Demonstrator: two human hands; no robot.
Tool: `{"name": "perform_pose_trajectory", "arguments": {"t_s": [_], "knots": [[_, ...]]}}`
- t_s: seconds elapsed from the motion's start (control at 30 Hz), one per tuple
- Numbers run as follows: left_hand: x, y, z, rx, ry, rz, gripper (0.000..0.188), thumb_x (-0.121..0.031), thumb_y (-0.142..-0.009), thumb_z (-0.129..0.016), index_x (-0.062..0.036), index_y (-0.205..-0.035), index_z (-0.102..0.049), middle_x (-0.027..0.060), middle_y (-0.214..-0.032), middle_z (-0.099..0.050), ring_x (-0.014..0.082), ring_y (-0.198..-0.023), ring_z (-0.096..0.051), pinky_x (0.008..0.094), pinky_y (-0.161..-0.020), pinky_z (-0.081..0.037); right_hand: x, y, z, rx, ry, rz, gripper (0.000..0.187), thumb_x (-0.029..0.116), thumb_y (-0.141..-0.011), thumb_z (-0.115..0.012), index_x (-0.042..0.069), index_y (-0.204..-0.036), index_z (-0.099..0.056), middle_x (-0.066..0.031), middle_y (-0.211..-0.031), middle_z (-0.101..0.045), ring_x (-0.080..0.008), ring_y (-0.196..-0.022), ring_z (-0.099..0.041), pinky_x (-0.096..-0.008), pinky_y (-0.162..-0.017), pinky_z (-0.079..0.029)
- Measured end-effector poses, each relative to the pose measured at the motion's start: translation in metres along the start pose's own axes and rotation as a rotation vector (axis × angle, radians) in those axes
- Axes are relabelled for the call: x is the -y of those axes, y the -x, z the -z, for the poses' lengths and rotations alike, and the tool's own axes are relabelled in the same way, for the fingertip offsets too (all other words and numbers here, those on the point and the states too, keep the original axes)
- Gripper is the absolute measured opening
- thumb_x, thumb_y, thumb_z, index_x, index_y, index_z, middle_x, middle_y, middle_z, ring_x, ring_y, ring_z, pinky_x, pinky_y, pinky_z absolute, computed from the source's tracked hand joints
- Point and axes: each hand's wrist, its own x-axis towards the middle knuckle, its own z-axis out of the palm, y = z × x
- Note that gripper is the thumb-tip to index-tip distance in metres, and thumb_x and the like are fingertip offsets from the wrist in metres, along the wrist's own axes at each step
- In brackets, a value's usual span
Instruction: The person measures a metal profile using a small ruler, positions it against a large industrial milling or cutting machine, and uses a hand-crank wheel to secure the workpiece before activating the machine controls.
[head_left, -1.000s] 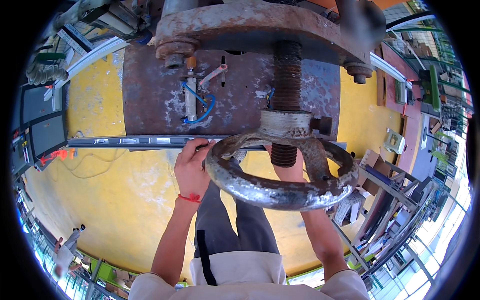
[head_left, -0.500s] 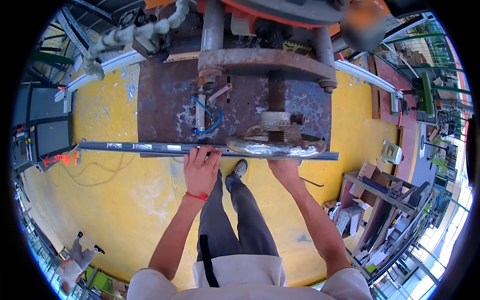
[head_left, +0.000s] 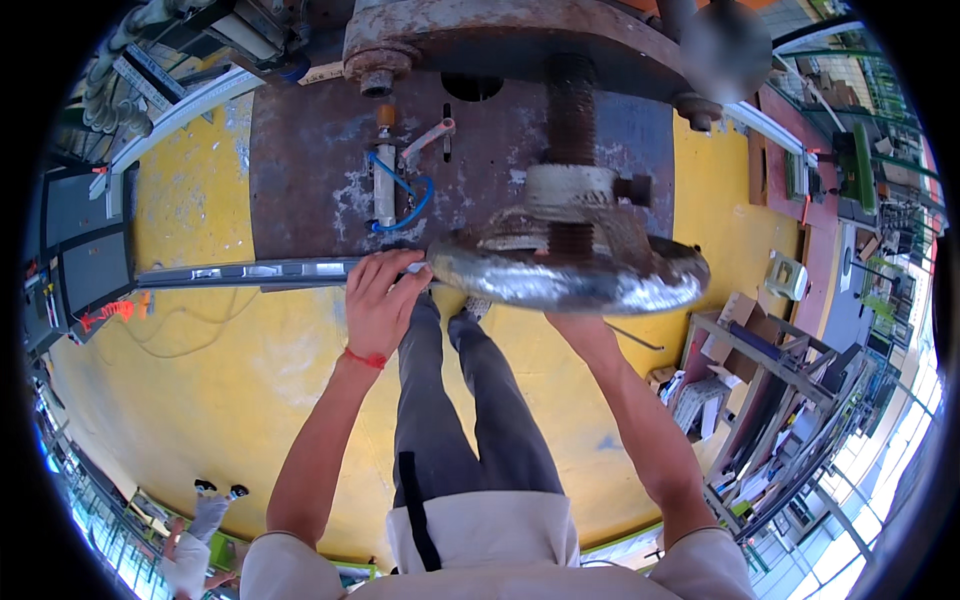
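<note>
A long grey metal profile [head_left: 245, 273] lies crosswise along the front edge of a brown, worn machine table [head_left: 310, 180]. My left hand [head_left: 383, 295] is closed over it, fingers on top, just left of a large shiny handwheel [head_left: 570, 290]. The wheel sits on a thick rusty threaded screw [head_left: 571, 110] in front of the table. Beneath the wheel's rim, only the back part of my right hand [head_left: 578, 328] shows; its fingers are hidden, as is the profile's right end. On the table stands a small cylinder [head_left: 384, 190] with a blue hose.
A heavy rusty crossbar [head_left: 520, 35] spans the machine above the table. To the right stands a rack [head_left: 770, 365] holding boxes and offcuts. Grey cabinets [head_left: 95, 275] are at the left. Another person [head_left: 195, 545] is at the lower left on the yellow floor.
My view has shifted closer to the machine, so the handwheel looks larger and covers the profile's right end. My left hand still holds the profile. The other person's legs have changed position.
</note>
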Motion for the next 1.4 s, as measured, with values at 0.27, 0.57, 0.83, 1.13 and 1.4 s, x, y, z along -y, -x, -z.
{"name": "perform_pose_trajectory", "arguments": {"t_s": [0.27, 0.57, 0.83, 1.13, 1.4], "knots": [[0.0, -0.018, 0.008, 0.131, -0.09, -0.074, 0.019, -0.022, -0.096, -0.071, -0.0168, -0.113, -0.077, 0.0067, -0.112, -0.073, 0.0283, -0.113, -0.065, 0.0473, -0.106, -0.042, 0.027, -0.028, 0.024, 0.069, 0.039, -0.073, 0.048, 0.037, -0.089, -0.081, 0.004, -0.121, -0.068, -0.0185, -0.118, -0.071, -0.0396, -0.117, -0.065, -0.0536, -0.102, -0.049], [0.016, -0.054, 0.042, 0.594, 0.073, 0.134, 0.018, -0.018, -0.095, -0.071, -0.0154, -0.113, -0.073, 0.0058, -0.109, -0.076, 0.0304, -0.107, -0.067, 0.045, -0.101, -0.046, 0.018, -0.013, 0.018, 0.277, -0.057, 0.091, 0.035, 0.033, -0.098, -0.072, 0.01, -0.124, -0.072, -0.0155, -0.104, -0.073, -0.0392, -0.1, -0.069, -0.0498, -0.087, -0.053], [0.018, -0.065, 0.048, 0.814, 0.269, 0.434, 0.023, -0.026, -0.098, -0.07, -0.0137, -0.118, -0.074, 0.0124, -0.103, -0.078, 0.0341, -0.1, -0.073, 0.0468, -0.094, -0.054, 0.024, -0.029, 0.031, 0.406, -0.126, -0.051, 0.024, 0.034, -0.103, -0.064, 0.014, -0.107, -0.077, -0.0138, -0.095, -0.076, -0.037, -0.088, -0.072, -0.0492, -0.076, -0.056], [0.015, -0.044, 0.035, 0.733, -0.075, 0.048, 0.057, -0.032, -0.077, -0.089, -0.0116, -0.122, -0.061, 0.0115, -0.117, -0.068, 0.033, -0.115, -0.065, 0.0443, -0.101, -0.047, 0.018, -0.035, 0.019, 0.552, -0.179, -0.219, 0.029, 0.038, -0.105, -0.062, 0.015, -0.108, -0.078, -0.013, -0.093, -0.076, -0.0364, -0.092, -0.072, -0.0494, -0.081, -0.054], [0.018, -0.036, 0.023, 0.703, -0.134, 0.095, 0.062, -0.028, -0.072, -0.09, -0.0111, -0.122, -0.057, 0.009, -0.119, -0.062, 0.0301, -0.119, -0.061, 0.044, -0.104, -0.044, 0.021, -0.04, 0.024, 0.549, -0.187, -0.172, 0.036, 0.043, -0.1, -0.068, 0.01, -0.114, -0.074, -0.0155, -0.102, -0.076, -0.0377, -0.101, -0.071, -0.0499, -0.086, -0.055]]}}
